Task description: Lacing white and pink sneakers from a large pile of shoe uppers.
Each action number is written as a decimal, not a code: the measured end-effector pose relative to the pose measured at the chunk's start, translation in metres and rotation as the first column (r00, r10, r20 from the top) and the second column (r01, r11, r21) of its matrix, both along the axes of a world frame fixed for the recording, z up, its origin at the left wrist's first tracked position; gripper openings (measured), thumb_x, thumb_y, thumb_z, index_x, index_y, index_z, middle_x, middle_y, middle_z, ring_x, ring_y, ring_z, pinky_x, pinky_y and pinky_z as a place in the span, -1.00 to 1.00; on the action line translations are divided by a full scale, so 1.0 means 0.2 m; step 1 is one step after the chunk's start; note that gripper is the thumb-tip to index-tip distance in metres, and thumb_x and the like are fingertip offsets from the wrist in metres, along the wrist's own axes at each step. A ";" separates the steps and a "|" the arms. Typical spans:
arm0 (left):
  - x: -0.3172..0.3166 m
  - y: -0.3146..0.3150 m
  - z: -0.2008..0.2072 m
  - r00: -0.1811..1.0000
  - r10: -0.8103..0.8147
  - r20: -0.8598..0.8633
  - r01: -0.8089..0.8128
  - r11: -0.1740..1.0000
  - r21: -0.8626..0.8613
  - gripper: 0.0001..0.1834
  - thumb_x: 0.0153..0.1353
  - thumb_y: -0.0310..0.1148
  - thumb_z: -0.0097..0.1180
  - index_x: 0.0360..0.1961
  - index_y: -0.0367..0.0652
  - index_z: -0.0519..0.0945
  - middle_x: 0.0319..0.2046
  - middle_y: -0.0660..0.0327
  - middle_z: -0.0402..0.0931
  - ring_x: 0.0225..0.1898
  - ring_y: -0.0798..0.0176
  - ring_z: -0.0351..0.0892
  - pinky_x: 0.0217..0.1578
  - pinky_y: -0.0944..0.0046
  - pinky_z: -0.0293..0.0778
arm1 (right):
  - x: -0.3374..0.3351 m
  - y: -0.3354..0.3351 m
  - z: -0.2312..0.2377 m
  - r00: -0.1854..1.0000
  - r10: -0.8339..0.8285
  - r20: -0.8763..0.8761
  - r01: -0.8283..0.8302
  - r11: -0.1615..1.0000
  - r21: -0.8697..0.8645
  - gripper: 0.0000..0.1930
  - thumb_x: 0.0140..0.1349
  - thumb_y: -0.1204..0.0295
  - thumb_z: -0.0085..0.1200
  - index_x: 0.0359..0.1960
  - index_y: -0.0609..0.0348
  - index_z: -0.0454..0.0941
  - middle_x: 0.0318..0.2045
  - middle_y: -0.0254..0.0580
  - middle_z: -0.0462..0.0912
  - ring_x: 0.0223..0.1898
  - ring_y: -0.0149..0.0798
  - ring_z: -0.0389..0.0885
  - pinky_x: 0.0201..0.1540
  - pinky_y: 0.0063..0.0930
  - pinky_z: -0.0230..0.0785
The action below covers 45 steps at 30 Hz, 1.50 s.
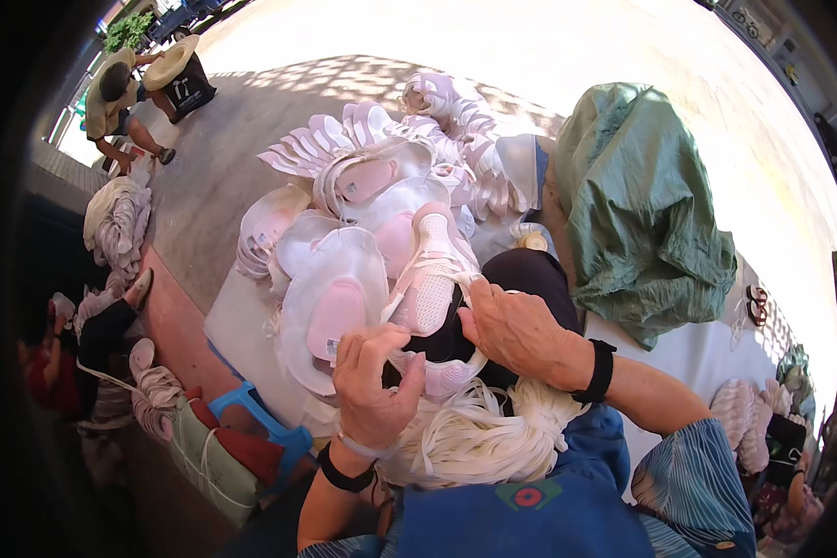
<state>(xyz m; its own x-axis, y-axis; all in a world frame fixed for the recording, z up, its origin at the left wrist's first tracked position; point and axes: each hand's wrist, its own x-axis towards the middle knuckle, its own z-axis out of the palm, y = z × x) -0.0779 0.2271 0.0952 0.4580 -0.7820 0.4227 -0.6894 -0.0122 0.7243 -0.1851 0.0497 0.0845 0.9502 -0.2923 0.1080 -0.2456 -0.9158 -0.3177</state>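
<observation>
A pale pink and white mesh shoe upper (pixel 430 296) lies in front of me, its dark inside showing between my hands. My left hand (pixel 374 386) is at its near left edge, fingers curled against the material and thumb bent. On the opposite edge, my right hand (pixel 525 337) pinches the upper beside the white lacing; its fingertips are partly hidden. A thick bundle of cream-white laces (pixel 484 432) rests on my lap, just below the upper. Further shoe uppers (pixel 330 302) with pink insides are piled beyond my left hand.
Green sheeting (pixel 637 214) covers a bulky heap at the right. Stacked shoe parts (pixel 358 130) rise behind the pile. A blue plastic stool (pixel 260 423) stands at lower left, near a green bundle (pixel 209 465). Another person (pixel 116 98) bends at far left; others sit at both sides.
</observation>
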 end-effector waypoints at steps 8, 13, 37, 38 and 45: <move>0.15 -0.15 0.06 0.998 -0.006 0.057 -0.016 0.926 0.377 -0.39 -0.14 -0.44 0.30 0.05 -0.27 0.46 0.10 -0.14 0.35 0.11 -0.14 0.38 0.11 0.09 0.33 | 0.02 -0.04 0.01 0.996 -0.032 -0.086 0.049 0.980 0.195 -0.55 0.24 0.07 0.00 -0.37 0.33 0.39 -0.56 0.05 0.58 -0.54 0.02 0.63 -0.51 -0.22 0.48; 0.16 -0.16 -0.01 0.924 -0.030 0.382 -0.091 0.952 0.294 -0.55 -0.02 -0.44 0.26 -0.03 -0.23 0.53 0.04 0.00 0.46 0.11 -0.08 0.40 0.11 -0.02 0.32 | 0.06 -0.07 0.03 0.993 -0.024 -0.119 0.055 0.962 0.266 -0.48 0.22 -0.01 0.01 -0.38 0.36 0.39 -0.59 0.18 0.56 -0.50 0.15 0.61 -0.44 -0.09 0.46; -0.14 -0.20 -0.09 0.926 0.019 0.378 -0.086 0.983 0.161 -0.66 0.10 -0.39 0.07 -0.14 -0.40 0.57 0.00 -0.06 0.49 0.13 -0.14 0.39 0.16 -0.05 0.25 | -0.08 -0.10 0.17 0.958 0.224 -0.178 -0.152 0.926 0.345 -0.73 0.35 0.27 -0.12 -0.33 0.24 0.47 -0.63 0.11 0.46 -0.52 0.19 0.50 -0.49 -0.07 0.30; -0.15 -0.19 -0.12 0.915 0.002 0.403 -0.082 0.980 0.181 -0.68 0.10 -0.39 0.09 -0.15 -0.38 0.58 0.02 -0.06 0.48 0.15 -0.15 0.38 0.17 -0.07 0.24 | -0.07 -0.09 0.19 0.966 0.213 -0.144 -0.162 0.939 0.304 -0.73 0.33 0.26 -0.09 -0.37 0.24 0.45 -0.64 0.10 0.45 -0.54 0.18 0.49 -0.51 -0.07 0.28; -0.13 -0.20 -0.04 0.949 -0.070 0.307 0.009 0.980 0.197 -0.75 0.07 -0.43 0.17 -0.20 -0.28 0.60 0.02 -0.02 0.49 0.17 -0.17 0.36 0.20 -0.07 0.21 | -0.07 -0.13 0.27 0.983 -0.072 0.167 -0.022 0.864 0.503 -0.65 0.22 0.22 0.10 -0.50 0.30 0.40 -0.67 0.07 0.41 -0.61 0.16 0.42 -0.50 -0.16 0.27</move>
<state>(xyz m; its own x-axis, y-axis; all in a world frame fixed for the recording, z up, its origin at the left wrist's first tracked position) -0.1040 0.1862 0.0867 0.2949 -0.8766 0.3804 -0.8825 -0.0972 0.4602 -0.1985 0.0238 0.1376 0.9213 -0.3751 0.1030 -0.1643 -0.6153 -0.7710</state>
